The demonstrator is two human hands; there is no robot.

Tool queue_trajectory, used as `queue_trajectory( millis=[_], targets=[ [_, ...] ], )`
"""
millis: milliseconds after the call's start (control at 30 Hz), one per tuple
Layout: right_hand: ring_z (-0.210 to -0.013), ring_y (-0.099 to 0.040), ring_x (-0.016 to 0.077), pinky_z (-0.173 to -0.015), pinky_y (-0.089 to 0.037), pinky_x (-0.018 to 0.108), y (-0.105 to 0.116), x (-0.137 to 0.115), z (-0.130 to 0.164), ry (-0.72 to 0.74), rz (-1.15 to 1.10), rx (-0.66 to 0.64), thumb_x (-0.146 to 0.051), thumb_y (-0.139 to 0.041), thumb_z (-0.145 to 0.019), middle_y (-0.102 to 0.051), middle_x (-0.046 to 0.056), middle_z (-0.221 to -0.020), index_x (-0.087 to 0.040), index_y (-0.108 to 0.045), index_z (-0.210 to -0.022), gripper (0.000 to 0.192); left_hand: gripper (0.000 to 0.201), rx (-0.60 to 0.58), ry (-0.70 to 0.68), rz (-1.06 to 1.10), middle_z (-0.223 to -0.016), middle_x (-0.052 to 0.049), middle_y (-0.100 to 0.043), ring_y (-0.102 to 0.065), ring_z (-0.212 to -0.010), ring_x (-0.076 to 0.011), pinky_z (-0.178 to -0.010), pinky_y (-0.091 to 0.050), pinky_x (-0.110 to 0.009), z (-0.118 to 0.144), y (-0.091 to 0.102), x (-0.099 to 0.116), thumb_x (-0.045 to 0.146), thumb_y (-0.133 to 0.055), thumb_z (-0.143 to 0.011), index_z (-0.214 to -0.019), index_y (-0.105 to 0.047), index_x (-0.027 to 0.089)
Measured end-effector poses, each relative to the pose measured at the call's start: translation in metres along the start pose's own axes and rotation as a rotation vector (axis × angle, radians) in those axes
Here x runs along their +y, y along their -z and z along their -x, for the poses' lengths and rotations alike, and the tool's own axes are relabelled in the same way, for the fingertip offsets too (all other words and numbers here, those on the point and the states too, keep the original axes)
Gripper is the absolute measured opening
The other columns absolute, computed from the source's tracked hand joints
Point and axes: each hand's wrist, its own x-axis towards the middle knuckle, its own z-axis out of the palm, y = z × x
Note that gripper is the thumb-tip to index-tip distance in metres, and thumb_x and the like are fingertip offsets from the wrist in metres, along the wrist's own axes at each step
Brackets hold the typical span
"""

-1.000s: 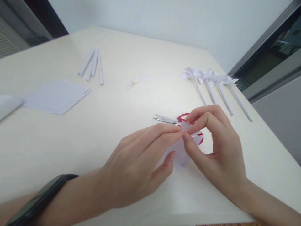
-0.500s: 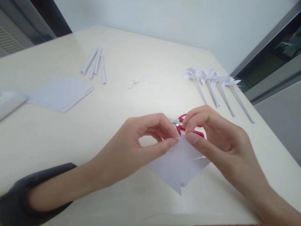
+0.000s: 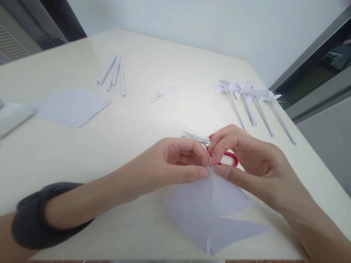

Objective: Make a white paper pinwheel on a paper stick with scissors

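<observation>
While your left hand (image 3: 175, 164) and right hand (image 3: 244, 160) pinch the top corner of the cut white paper square (image 3: 211, 212) between thumb and fingertips, you hold it just above the tabletop (image 3: 137, 120). Red-handled scissors (image 3: 211, 144) lie right behind your hands, and paper pinwheels (image 3: 248, 98) rest farther right.

The white paper square (image 3: 214, 208) was cut from its corners toward the middle. It hung open, held up by its top corner, with its bottom flaps near the surface's front edge.
</observation>
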Motion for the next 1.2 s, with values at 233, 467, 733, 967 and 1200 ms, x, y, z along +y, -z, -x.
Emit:
queue_trajectory(
  millis=[233, 467, 733, 967, 1200],
  targets=[
    [-0.093, -0.055, 0.0140, -0.085, -0.044, 0.029, 0.0005, -0.0004, -0.0013, 0.000, 0.049, -0.017, -0.018, -0.063, -0.082, -0.056, 0.002, -0.096, -0.020, -0.062, -0.083, 0.002, 0.006, 0.028, 0.030, -0.032, -0.071, 0.005, -0.059, -0.055, -0.068, -0.0090, -0.062, -0.041, -0.018, -0.0012, -0.0003, 0.0001, 0.019, -0.063, -0.075, -0.069, -0.061, 0.018],
    [-0.093, -0.054, 0.0134, -0.084, -0.043, 0.027, 0.0015, 0.0001, -0.0017, 0.057, 0.156, -0.004, -0.016, -0.065, -0.080, -0.055, 0.002, -0.098, -0.018, -0.066, -0.083, 0.004, 0.007, 0.070, 0.091, -0.052, -0.071, 0.006, -0.063, -0.059, -0.071, -0.0092, -0.065, -0.042, -0.018, -0.0016, -0.0003, 0.0019, 0.018, -0.064, -0.074, -0.067, -0.065, 0.020],
    [-0.092, -0.054, 0.0142, -0.082, -0.044, 0.028, 0.0017, 0.0009, -0.0009, 0.102, 0.229, 0.009, -0.013, -0.065, -0.079, -0.055, 0.003, -0.097, -0.018, -0.066, -0.083, 0.006, 0.011, 0.124, 0.133, -0.127, -0.064, 0.006, -0.063, -0.058, -0.066, -0.0089, -0.060, -0.044, -0.017, -0.0018, -0.0011, 0.0055, 0.019, -0.065, -0.073, -0.063, -0.067, 0.021],
    [-0.097, -0.054, 0.0167, -0.086, -0.043, 0.029, 0.0015, 0.0030, -0.0004, 0.107, 0.215, 0.006, -0.012, -0.066, -0.078, -0.056, 0.003, -0.097, -0.019, -0.066, -0.083, 0.009, 0.012, 0.112, 0.134, -0.124, -0.062, 0.006, -0.060, -0.055, -0.062, -0.0076, -0.056, -0.041, -0.015, -0.0024, -0.0012, 0.0059, 0.016, -0.065, -0.073, -0.062, -0.067, 0.020],
    [-0.095, -0.055, 0.0170, -0.091, -0.042, 0.032, 0.0030, 0.0051, -0.0016, 0.112, 0.158, -0.012, -0.006, -0.068, -0.074, -0.058, 0.003, -0.095, -0.018, -0.067, -0.084, 0.015, 0.014, 0.054, 0.163, -0.065, -0.064, 0.007, -0.060, -0.053, -0.063, -0.0055, -0.058, -0.040, -0.013, -0.0028, 0.0003, 0.0088, 0.014, -0.064, -0.076, -0.063, -0.067, 0.019]
  ],
)
